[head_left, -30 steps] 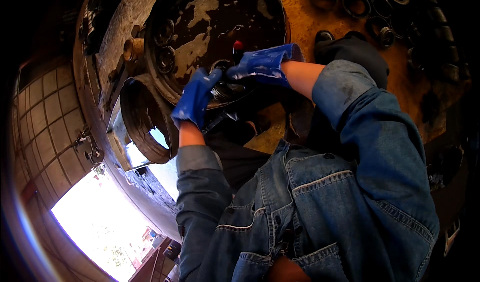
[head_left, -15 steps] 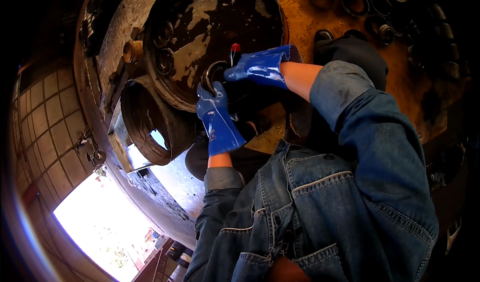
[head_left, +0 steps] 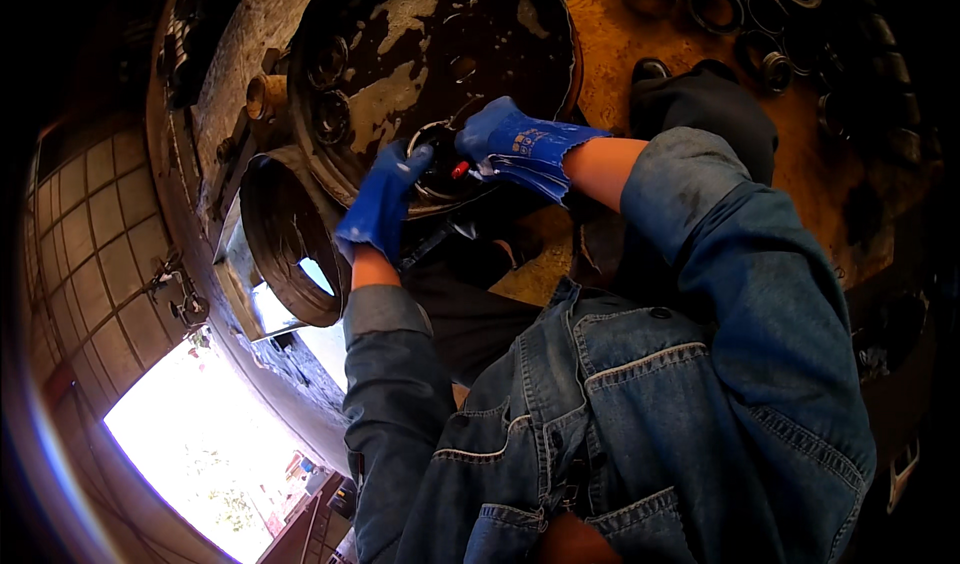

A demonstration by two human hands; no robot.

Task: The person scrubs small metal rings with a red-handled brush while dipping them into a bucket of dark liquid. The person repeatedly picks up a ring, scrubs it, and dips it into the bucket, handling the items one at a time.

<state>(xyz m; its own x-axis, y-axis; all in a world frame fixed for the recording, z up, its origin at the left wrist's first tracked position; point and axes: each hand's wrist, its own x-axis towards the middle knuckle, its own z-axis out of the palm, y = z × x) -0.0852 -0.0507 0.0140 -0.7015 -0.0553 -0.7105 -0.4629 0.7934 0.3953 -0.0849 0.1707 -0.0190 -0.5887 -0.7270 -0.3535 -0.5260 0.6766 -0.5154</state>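
Two blue gloves, one bright-edged ring, one red-tipped tool, one wide basin, one hollow drum

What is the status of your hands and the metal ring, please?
Left hand gripping metal ring. Right hand holding red-tipped tool close by, contact unclear. Ring at round tub's near side, partly hidden by the hands.

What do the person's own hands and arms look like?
The left hand and right hand both wear blue gloves with loose, wide cuffs; small printed marks show on the right one. The arms are in blue denim sleeves, turned back into paler folds below bare wrists.
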